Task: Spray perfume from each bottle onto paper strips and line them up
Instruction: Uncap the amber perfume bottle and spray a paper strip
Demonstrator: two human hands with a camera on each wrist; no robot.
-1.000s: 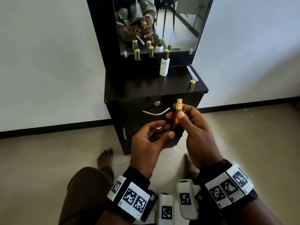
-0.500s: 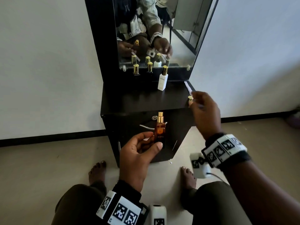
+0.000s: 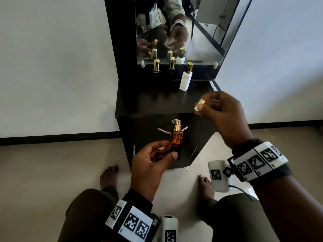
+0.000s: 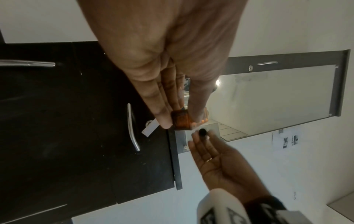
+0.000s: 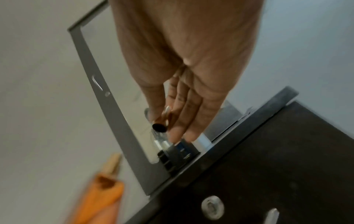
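My left hand grips an amber perfume bottle upright in front of the cabinet door; its gold sprayer is bare. A white paper strip sticks out from under the same fingers. My right hand pinches the bottle's gold cap above the front right of the black cabinet top, up and right of the bottle. In the right wrist view the cap sits between thumb and fingers with its open end showing.
At the back of the top, under the mirror, stand a white bottle and two dark bottles, all gold-capped. More white strips lie at the right edge. My knees and bare feet are below.
My right hand left the amber bottle, reached to the gold cap on the cabinet top, picked it up and now carries it left. The left hand keeps holding the bottle and strip.
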